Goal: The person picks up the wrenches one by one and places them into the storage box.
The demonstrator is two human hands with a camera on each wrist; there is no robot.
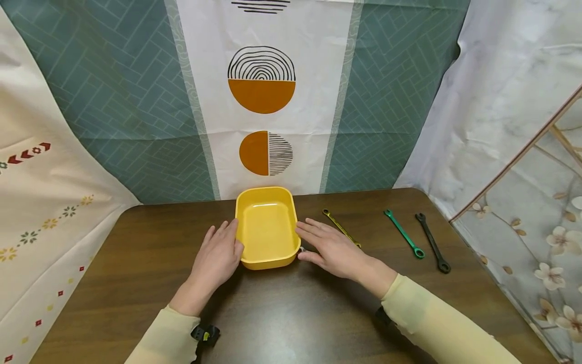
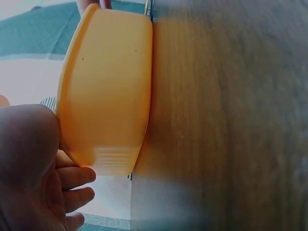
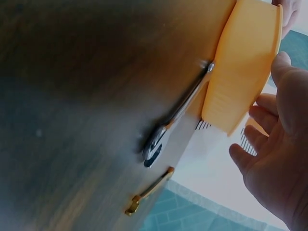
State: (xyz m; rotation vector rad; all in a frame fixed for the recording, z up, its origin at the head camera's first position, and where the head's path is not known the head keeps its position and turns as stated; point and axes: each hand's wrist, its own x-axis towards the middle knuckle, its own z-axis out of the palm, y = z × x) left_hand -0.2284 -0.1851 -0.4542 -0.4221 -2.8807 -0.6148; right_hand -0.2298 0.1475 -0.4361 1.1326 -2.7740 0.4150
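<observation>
A yellow rectangular plastic tray (image 1: 265,227) stands empty on the dark wooden table (image 1: 282,313), near its back edge. My left hand (image 1: 218,253) lies against the tray's left wall with straight fingers, thumb at the near corner. My right hand (image 1: 327,245) lies flat by the right wall, fingertips touching it. In the left wrist view the tray (image 2: 108,91) sits just beyond my palm (image 2: 33,168). The right wrist view shows a silver wrench (image 3: 175,115) on the table against the tray (image 3: 245,62), below my right hand (image 3: 274,159). Neither hand grips anything.
Right of my right hand lie a gold wrench (image 1: 341,227), a green wrench (image 1: 403,233) and a black wrench (image 1: 433,242), apart and roughly parallel. Patterned cloth hangs behind the table and on both sides. The gold wrench (image 3: 149,190) shows beyond the silver one.
</observation>
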